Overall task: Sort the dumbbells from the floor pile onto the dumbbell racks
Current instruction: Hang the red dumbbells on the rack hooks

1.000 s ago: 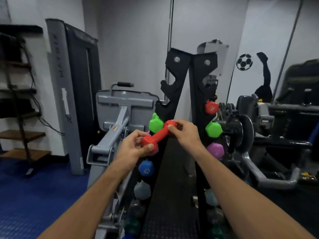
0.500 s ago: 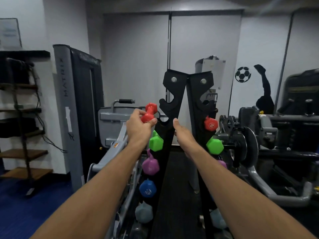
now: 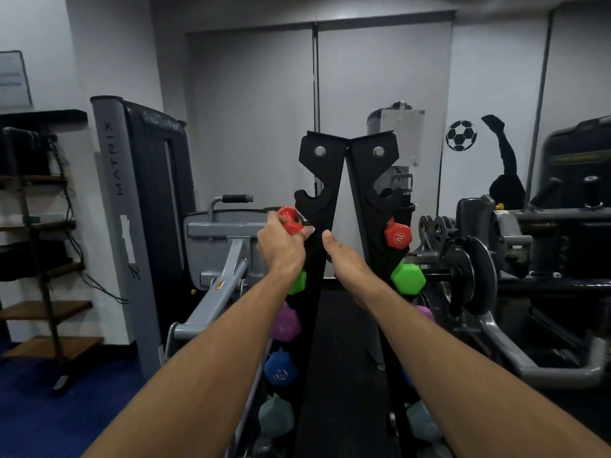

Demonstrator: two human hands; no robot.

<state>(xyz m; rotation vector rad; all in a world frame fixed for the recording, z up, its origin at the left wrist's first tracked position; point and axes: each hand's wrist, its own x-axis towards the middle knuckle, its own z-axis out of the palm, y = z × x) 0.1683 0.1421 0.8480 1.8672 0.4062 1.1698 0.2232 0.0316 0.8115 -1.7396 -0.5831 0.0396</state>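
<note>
**Red dumbbell at the rack's left side**

Since half a second ago, both hands sit a touch higher against the rack, the left one's load now just under the empty top hook.

Two bare forearms reach forward from the bottom edge. Left hand (image 3: 281, 247) grips the red dumbbell (image 3: 291, 221), fingers curled round its handle; only one red head shows above the knuckles, touching the left upright of the dumbbell rack (image 3: 322, 200). Right hand (image 3: 345, 259) rests against the rack's inner edge just beside the left, thumb up; its fingers are hidden behind the upright, so I cannot tell how they lie.

Below the left hand, four coloured heads stack down the left side: green (image 3: 297, 281) (mostly hidden by the wrist), purple (image 3: 286, 325), blue (image 3: 280, 370), grey (image 3: 276, 416). Right of the right hand, a red "2" head (image 3: 398, 238) and a green head (image 3: 408, 278) show clearly; lower ones are cut off by the forearm.

Beyond, left of the hands, stands one grey MATRIX machine (image 3: 115, 200); far right, a football sticker (image 3: 461, 135) marks the wall.
</note>
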